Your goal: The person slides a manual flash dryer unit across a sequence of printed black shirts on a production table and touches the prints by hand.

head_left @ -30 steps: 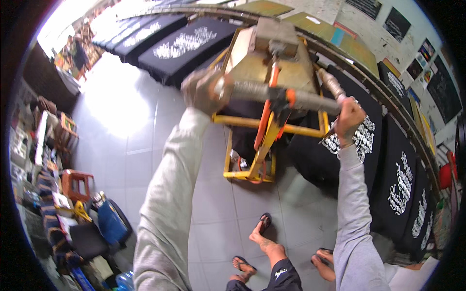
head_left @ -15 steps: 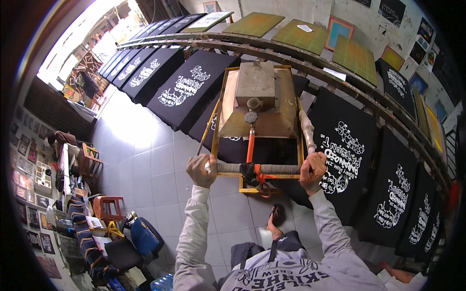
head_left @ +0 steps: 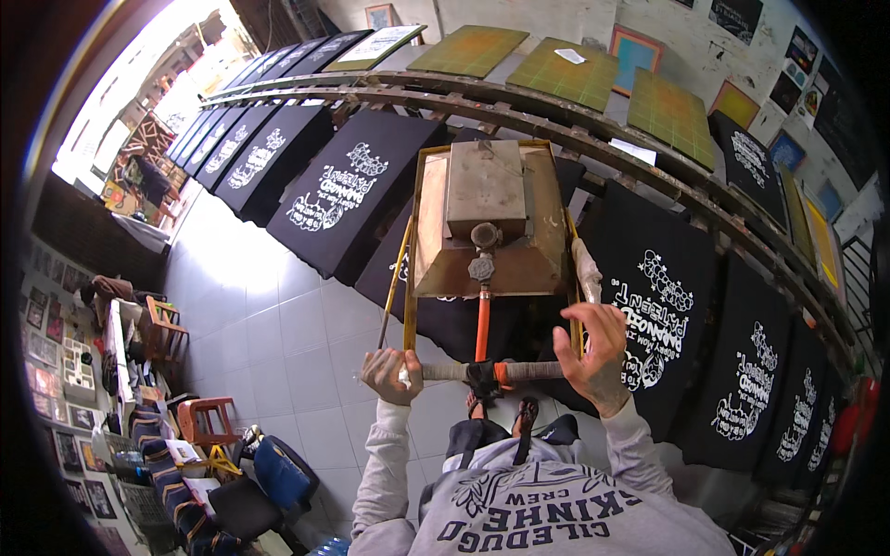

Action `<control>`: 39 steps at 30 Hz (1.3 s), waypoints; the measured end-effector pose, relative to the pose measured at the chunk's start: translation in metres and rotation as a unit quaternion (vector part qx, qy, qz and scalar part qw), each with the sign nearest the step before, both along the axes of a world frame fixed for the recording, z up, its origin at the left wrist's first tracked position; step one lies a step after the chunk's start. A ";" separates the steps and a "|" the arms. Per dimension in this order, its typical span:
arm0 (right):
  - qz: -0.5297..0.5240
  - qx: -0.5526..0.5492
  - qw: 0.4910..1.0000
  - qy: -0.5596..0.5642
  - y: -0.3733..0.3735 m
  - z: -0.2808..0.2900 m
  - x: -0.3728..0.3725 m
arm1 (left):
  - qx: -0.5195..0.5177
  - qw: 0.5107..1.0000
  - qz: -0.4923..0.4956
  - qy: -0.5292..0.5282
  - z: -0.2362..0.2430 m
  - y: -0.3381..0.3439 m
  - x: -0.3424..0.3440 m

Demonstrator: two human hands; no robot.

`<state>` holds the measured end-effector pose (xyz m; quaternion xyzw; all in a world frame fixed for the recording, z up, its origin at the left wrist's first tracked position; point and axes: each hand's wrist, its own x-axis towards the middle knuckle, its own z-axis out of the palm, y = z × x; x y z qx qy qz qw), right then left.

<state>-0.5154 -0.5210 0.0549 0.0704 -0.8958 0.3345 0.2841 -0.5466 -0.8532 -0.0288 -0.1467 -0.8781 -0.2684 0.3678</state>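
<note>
My left hand (head_left: 393, 374) is closed round the left end of a grey wrapped handlebar (head_left: 445, 372); a small white bit shows at its fingers. My right hand (head_left: 598, 352) is off the bar, raised beside its right end, fingers apart and curved. The bar belongs to a yellow frame (head_left: 409, 315) carrying a metal hood heater (head_left: 487, 199) with a box on top. A valve knob (head_left: 481, 269) and an orange hose (head_left: 482, 324) run from the hood toward the bar. Beneath the heater lies a black printed cloth, mostly hidden.
Black cloths with white prints (head_left: 343, 185) lie on a row of boards left and right (head_left: 658, 296). Behind run metal rails (head_left: 519, 113) and green-yellow boards (head_left: 563, 74). A blue-backed chair (head_left: 283, 477) and red stool (head_left: 206, 422) stand left. Another person (head_left: 153, 181) is far off.
My right hand has let go of the handlebar and opened. The heater and bar now sit lower in the picture, closer to me. My left hand keeps its grip.
</note>
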 end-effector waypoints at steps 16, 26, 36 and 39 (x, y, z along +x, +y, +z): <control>0.083 0.044 0.995 -0.038 -0.097 -0.012 -0.120 | -0.013 0.998 -0.053 -0.017 -0.001 -0.011 -0.004; 0.078 0.026 0.996 -0.042 -0.093 -0.022 -0.123 | -0.035 0.997 -0.053 -0.035 0.000 -0.013 -0.002; 0.090 0.007 0.995 -0.039 -0.093 -0.024 -0.124 | -0.023 0.997 -0.059 -0.042 -0.004 -0.014 -0.002; 0.088 0.002 0.995 -0.039 -0.093 -0.024 -0.124 | -0.018 0.997 -0.062 -0.038 -0.004 -0.014 -0.002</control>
